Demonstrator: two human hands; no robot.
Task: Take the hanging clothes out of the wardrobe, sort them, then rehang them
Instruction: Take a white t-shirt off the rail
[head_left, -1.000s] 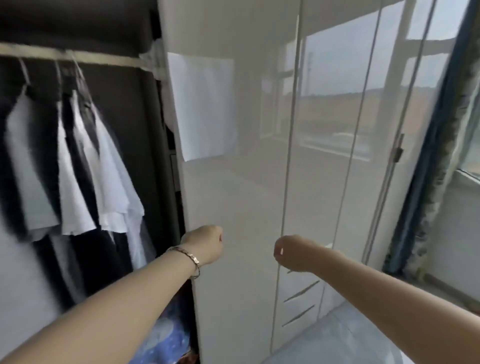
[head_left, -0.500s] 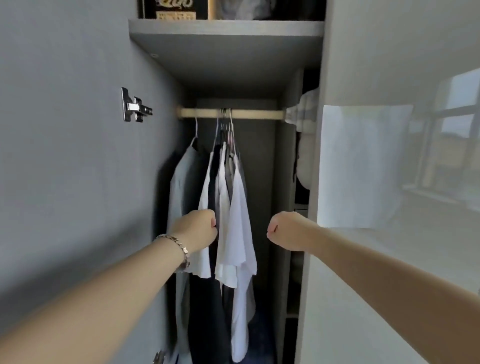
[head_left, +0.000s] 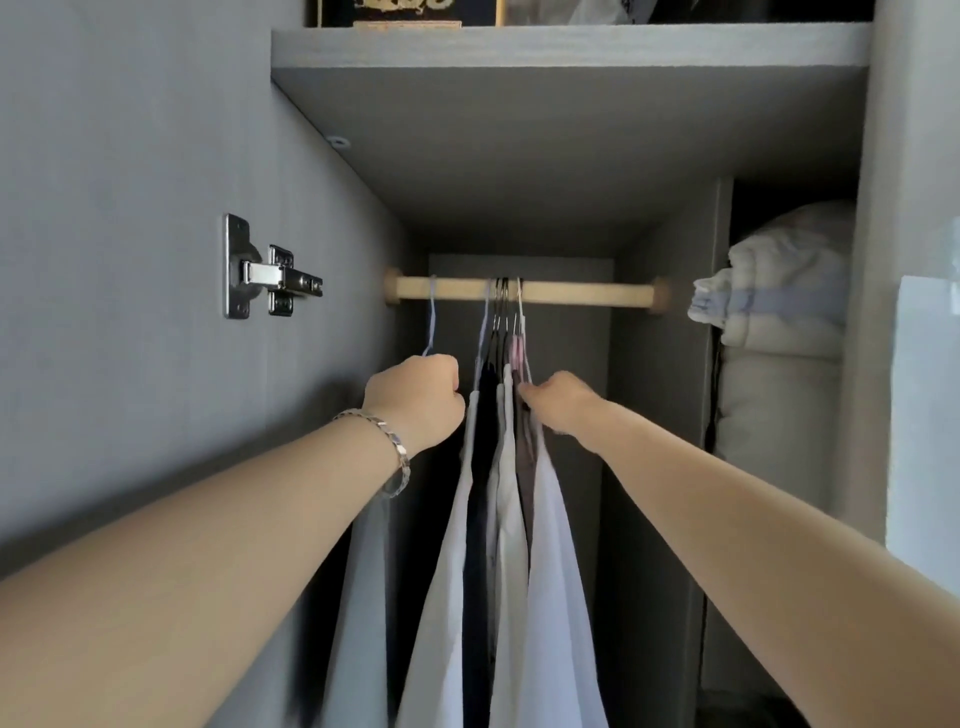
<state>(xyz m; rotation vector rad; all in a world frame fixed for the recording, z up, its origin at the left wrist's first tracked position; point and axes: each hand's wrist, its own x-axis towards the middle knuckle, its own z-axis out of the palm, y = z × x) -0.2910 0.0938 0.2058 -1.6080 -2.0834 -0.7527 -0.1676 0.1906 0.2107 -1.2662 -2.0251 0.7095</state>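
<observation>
Inside the open wardrobe (head_left: 156, 260), the clothes (head_left: 498, 493) hang bunched together at the middle of the wooden rail (head_left: 582, 295): white, black and brownish garments pressed side by side on thin hangers (head_left: 506, 317). One pale garment (head_left: 363, 597) hangs apart on a light hanger (head_left: 430, 322) nearer the rail's left end. The left hand (head_left: 415, 400), a metal bracelet (head_left: 387, 441) on its wrist, is curled into a fist just below that lone hanger's hook; whether it grips the hanger cannot be told, since the wire runs behind the hand. The right hand (head_left: 561, 402) reaches to the right side of the bunch, its fingertips (head_left: 525, 391) touching the outermost white garment at its hanger's neck; whether they pinch it is hidden. A shelf (head_left: 571, 52) spans the top above the rail, a metal hinge (head_left: 265, 280) sits on the left wall, and folded bedding (head_left: 779, 322) fills the compartment to the right.
</observation>
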